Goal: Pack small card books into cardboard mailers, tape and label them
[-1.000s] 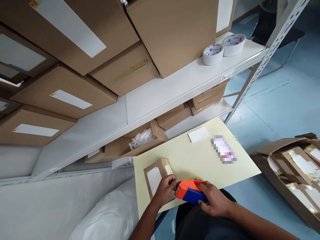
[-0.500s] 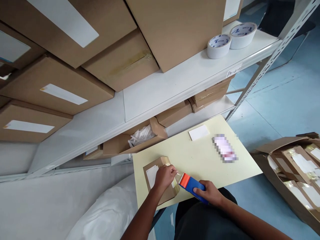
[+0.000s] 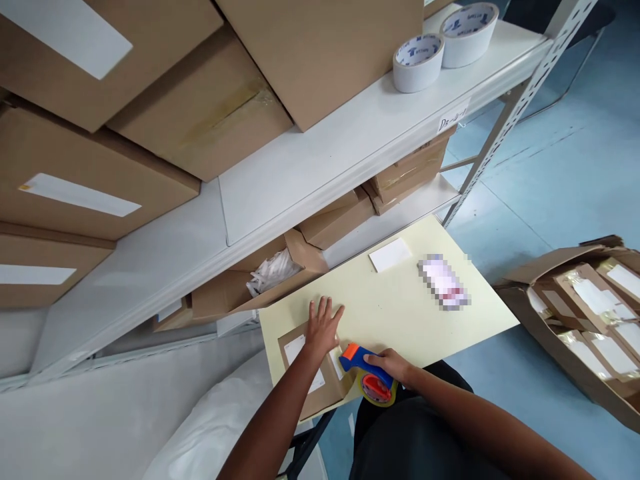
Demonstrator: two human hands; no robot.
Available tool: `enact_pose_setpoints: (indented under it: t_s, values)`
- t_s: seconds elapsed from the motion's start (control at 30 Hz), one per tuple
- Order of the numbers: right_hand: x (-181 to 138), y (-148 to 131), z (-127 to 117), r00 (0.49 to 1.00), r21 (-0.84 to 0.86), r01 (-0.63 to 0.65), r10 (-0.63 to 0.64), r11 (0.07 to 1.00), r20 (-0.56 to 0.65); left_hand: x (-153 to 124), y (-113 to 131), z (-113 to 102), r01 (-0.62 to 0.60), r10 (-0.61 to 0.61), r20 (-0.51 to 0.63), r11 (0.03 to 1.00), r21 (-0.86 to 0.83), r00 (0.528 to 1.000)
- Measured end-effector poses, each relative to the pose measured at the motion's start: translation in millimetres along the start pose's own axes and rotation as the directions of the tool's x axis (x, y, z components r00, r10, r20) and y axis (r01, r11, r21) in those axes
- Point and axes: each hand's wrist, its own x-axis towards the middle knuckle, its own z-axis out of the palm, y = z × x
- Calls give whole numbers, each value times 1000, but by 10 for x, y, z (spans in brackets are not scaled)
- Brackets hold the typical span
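Note:
A small brown cardboard box [image 3: 320, 393] with white labels on it lies at the left end of the pale yellow table [image 3: 395, 313]. My left hand [image 3: 323, 327] rests on the box's far part with its fingers spread. In my right hand [image 3: 393, 367] is a blue and orange tape dispenser [image 3: 363, 360], its orange end against or very near the right side of the box. A roll of yellowish clear tape [image 3: 379, 390] shows on the dispenser's underside. My left forearm covers part of the box and its label.
A white card [image 3: 390, 255] and a blurred-out phone-like item [image 3: 443, 282] lie on the table. Behind it stands a shelf [image 3: 320, 180] with large cartons [image 3: 210, 120] and two white tape rolls [image 3: 418, 63]. An open carton [image 3: 520, 293] of small boxes is on the right.
My left hand has gone from a pinch at the tape end to lying spread on the box. The dispenser has moved left toward the box and turned, so its tape roll now shows.

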Motion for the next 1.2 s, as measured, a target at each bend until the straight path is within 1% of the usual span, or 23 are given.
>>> enact_pose_setpoints:
  t_s: [0.03,0.1,0.17,0.23,0.27,0.3,0.37,0.47,0.53,0.6,0.7,0.83,0.87,0.9,0.93,0.97,1.0,1.03,1.07,1.1,1.13,1.17,1.2]
  values:
    - [10,29,14,1000,0,-5,5,1000,10,-50,-48,14,-39,39,-17,999,-29,999]
    - [17,80,34,1000,7,-10,9,1000,23,-196,-160,47,-190,188,-29,976,-104,982]
    - [12,114,49,999,33,-7,6,999,34,-362,-271,93,-376,380,-5,913,-156,925]
    - [6,121,72,999,86,5,-9,996,44,-487,-354,144,-522,534,47,839,-152,844]
    - [5,113,87,999,124,14,-20,992,50,-520,-381,165,-563,575,73,815,-140,815]
    - [6,98,105,998,166,21,-31,986,56,-535,-401,179,-576,588,93,807,-128,803]
    - [11,63,131,996,250,31,-50,968,70,-526,-436,185,-544,556,92,829,-128,826]
    - [-16,61,90,996,326,26,-54,945,76,-520,-545,176,-440,451,15,877,-193,892]
    - [-87,137,-9,995,317,11,-41,948,89,-565,-674,196,-334,342,-9,909,-250,939]
    - [-194,273,-120,993,288,-26,-9,957,120,-634,-813,247,-188,201,18,940,-285,979]
    - [-328,490,-165,992,312,-51,12,949,125,-722,-949,346,-18,44,86,958,-285,995]
    - [-338,604,50,997,420,-7,-25,908,72,-787,-927,415,142,-98,172,953,-267,980]
    - [-327,600,114,998,438,-8,-23,899,65,-810,-892,419,156,-116,159,951,-268,980]
    - [-321,592,169,998,452,-9,-20,892,58,-842,-844,421,140,-112,117,952,-272,987]
    - [-321,583,211,999,458,-8,-17,889,50,-883,-786,424,89,-78,50,958,-273,996]
    - [-327,579,239,999,458,-3,-16,889,39,-932,-716,430,1,-9,-31,964,-266,999]
    - [-338,579,252,1000,455,5,-19,891,25,-988,-638,442,-125,99,-114,961,-245,988]
    - [-351,585,253,1000,450,12,-20,893,12,-1045,-556,460,-280,244,-183,937,-209,952]
    - [-365,594,244,1000,444,17,-20,896,2,-1098,-475,484,-442,404,-225,882,-162,887]
    - [-377,602,229,1000,440,21,-20,898,-6,-1141,-401,514,-583,547,-242,805,-110,801]
    - [-384,605,211,1000,438,25,-21,898,-12,-1169,-338,549,-683,652,-245,728,-63,718]
    - [-387,598,194,1000,441,29,-24,897,-16,-1181,-290,585,-741,715,-242,671,-27,656]
    - [-384,581,181,999,446,36,-30,894,-21,-1174,-255,620,-761,737,-245,649,-8,630]
